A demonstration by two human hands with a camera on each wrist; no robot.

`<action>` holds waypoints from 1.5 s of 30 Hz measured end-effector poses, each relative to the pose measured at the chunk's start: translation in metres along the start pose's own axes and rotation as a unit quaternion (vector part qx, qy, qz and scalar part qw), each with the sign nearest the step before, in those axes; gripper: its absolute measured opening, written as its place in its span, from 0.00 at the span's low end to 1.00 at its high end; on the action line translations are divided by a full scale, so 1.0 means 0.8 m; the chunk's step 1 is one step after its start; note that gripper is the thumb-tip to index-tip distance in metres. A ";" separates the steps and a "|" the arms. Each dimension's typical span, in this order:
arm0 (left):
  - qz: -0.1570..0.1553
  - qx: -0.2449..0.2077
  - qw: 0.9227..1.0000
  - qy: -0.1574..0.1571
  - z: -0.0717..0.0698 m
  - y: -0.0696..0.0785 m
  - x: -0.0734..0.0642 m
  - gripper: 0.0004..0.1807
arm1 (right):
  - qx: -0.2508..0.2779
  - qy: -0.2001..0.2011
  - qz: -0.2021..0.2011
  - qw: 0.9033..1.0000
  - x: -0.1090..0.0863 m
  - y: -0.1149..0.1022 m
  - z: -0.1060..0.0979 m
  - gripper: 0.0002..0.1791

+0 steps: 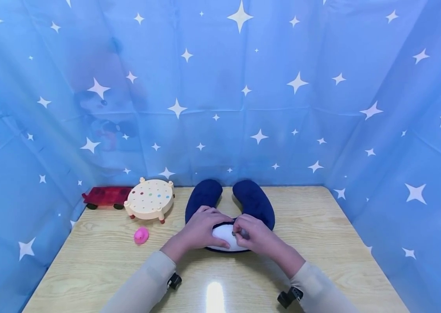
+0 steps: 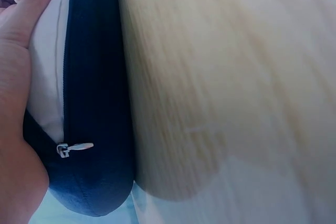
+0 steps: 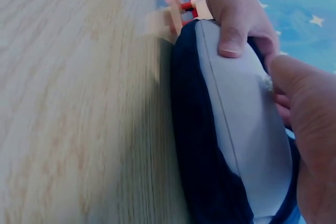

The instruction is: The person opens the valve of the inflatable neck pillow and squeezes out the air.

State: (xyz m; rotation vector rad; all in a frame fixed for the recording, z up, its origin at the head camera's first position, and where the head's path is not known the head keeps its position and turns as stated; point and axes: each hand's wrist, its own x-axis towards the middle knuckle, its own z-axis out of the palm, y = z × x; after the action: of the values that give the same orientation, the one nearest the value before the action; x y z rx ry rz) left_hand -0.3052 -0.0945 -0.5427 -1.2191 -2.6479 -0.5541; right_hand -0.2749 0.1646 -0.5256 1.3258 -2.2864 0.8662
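A navy U-shaped neck pillow (image 1: 257, 202) lies on the table, its unzipped cover showing a white inner (image 1: 224, 234) along the near curve. My left hand (image 1: 202, 228) grips the left part of this curve, thumb on the white inner and fingers over the far side. My right hand (image 1: 257, 234) pinches a small greyish thing (image 3: 268, 83) against the white inner; its kind is mostly hidden by the fingers. At one end of the opening hangs a metal zipper pull (image 2: 76, 147), seen in the left wrist view.
On the left of the table (image 1: 99, 269) stand a round cream toy stool (image 1: 150, 198) with dotted top and a red toy car (image 1: 107, 197) behind it. A pink rubber toy (image 1: 141, 235) sits nearer. A blue starry curtain (image 1: 220, 87) encloses the back and sides.
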 end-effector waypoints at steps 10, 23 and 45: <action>-0.009 -0.005 1.000 -0.008 0.000 0.001 0.000 0.44 | 0.005 0.001 0.012 1.000 -0.004 0.003 0.004 0.14; -0.005 -0.010 1.000 -0.011 -0.001 -0.001 0.001 0.44 | 0.076 0.063 0.030 0.995 -0.010 0.008 0.007 0.18; -0.019 -0.015 0.999 -0.023 0.001 -0.002 0.000 0.47 | -0.050 0.025 0.068 0.996 -0.021 0.009 0.002 0.23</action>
State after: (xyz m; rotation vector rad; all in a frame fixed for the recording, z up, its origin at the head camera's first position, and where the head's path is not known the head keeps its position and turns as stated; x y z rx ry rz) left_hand -0.3059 -0.0952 -0.5435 -1.2057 -2.7163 -0.5795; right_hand -0.2730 0.1769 -0.5386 1.1040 -2.3708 0.8058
